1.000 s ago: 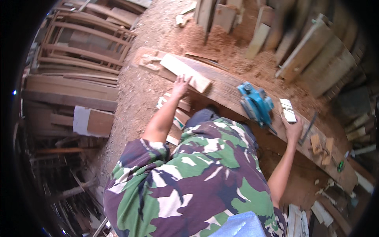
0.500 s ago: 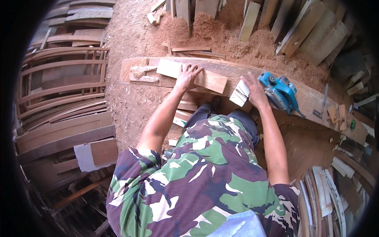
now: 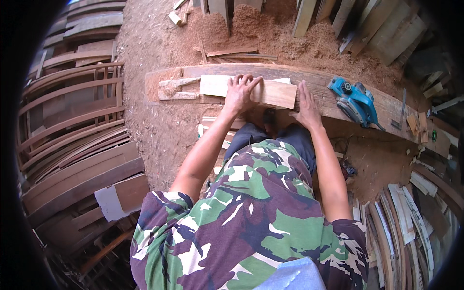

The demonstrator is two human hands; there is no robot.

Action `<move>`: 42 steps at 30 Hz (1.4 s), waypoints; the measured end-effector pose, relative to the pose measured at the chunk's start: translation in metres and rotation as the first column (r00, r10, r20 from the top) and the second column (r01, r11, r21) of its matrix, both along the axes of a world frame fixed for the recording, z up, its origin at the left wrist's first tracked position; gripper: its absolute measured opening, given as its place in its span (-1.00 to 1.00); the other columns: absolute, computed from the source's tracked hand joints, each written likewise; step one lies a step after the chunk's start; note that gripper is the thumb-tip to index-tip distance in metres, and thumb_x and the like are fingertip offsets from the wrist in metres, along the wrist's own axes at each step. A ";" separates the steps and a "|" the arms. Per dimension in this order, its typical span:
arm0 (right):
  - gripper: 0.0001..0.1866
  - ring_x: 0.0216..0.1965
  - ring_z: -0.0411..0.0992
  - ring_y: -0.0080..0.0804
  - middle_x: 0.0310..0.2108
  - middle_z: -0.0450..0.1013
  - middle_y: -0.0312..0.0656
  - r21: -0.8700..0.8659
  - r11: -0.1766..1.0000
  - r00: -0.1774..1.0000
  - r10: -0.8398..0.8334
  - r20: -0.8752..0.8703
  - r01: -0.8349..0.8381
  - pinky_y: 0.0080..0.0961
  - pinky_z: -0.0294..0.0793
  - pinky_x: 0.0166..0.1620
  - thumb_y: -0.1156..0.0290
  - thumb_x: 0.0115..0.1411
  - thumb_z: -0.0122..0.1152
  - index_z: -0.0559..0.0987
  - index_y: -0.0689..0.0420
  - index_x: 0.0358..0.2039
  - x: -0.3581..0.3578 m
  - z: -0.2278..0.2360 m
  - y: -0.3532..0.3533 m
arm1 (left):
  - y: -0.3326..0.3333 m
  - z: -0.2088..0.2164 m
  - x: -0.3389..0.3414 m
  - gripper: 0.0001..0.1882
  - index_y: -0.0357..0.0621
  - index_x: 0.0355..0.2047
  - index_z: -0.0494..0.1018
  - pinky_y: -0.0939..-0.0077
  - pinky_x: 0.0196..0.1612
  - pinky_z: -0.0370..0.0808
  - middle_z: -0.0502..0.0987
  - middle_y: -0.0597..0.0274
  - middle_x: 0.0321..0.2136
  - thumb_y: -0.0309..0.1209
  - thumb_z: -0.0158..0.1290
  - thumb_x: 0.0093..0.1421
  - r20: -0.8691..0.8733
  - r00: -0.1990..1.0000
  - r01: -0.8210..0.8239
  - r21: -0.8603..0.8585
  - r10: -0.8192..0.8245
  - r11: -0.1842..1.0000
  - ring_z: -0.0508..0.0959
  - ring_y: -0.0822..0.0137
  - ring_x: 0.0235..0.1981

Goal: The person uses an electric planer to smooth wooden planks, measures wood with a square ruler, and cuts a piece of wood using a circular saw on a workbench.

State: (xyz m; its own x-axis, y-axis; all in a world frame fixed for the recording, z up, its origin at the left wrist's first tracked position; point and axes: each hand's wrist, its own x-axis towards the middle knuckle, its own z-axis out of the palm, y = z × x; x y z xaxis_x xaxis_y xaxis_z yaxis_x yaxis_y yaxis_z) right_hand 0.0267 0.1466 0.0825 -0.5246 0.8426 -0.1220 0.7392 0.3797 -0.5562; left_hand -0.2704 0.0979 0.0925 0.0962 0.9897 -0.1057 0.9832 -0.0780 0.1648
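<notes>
A short pale wooden board (image 3: 282, 94) lies along the plank workbench, its left part whiter than its right. My left hand (image 3: 240, 96) grips the middle of it from above, fingers bent over the top. Against or just beside the board's right end is my right hand (image 3: 308, 108), fingers stretched and thumb apart. A thin whitish edge (image 3: 284, 80) shows behind the board; what it belongs to is mostly hidden. To the right of my right hand, a blue electric planer (image 3: 356, 102) rests on the bench.
The long plank workbench (image 3: 324, 87) crosses in front of me. Rough wood scraps (image 3: 181, 89) lie at its left end, small blocks (image 3: 423, 126) at its right. Wood frames (image 3: 72, 87) are stacked at left, boards (image 3: 386, 36) lean at the back, and shavings (image 3: 270, 34) cover the ground.
My right hand has let go of the small pale slats and now lies flat-fingered by the board's end. The board and my left hand have shifted right; the view has moved slightly.
</notes>
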 end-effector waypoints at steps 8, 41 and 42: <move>-0.26 0.32 0.22 0.11 0.34 0.28 -0.02 0.563 0.716 0.848 -0.528 0.050 0.413 0.05 0.26 0.36 0.22 0.08 0.52 0.47 -0.06 0.30 0.066 0.057 0.019 | -0.008 -0.012 0.008 0.07 0.37 0.41 0.32 -0.28 0.31 0.26 0.44 0.20 0.19 0.06 0.47 -0.17 -0.041 0.999 0.007 0.056 -0.004 0.998 0.37 -0.02 0.27; -0.74 -0.09 0.53 -0.06 -0.14 0.55 -0.01 -0.270 0.008 -0.015 -0.996 -0.086 0.963 -0.14 0.52 -0.04 0.34 0.29 0.33 0.56 0.16 -0.08 0.341 -0.172 -0.160 | -0.026 -0.019 0.091 0.13 -0.40 0.49 -0.03 -0.03 0.54 0.06 0.18 -0.29 0.38 -0.07 0.35 0.13 -0.463 0.880 0.007 -0.209 -0.105 0.978 0.08 -0.23 0.47; -0.71 -0.09 0.56 0.01 -0.12 0.58 0.06 -0.148 0.081 0.091 -0.994 0.063 0.986 -0.12 0.54 -0.01 0.32 0.28 0.34 0.57 0.14 -0.04 0.369 -0.231 -0.192 | -0.028 -0.024 0.093 0.13 -0.43 0.48 -0.05 0.00 0.53 0.08 0.16 -0.32 0.40 -0.07 0.34 0.16 -0.532 0.834 0.031 -0.220 -0.146 0.975 0.08 -0.24 0.48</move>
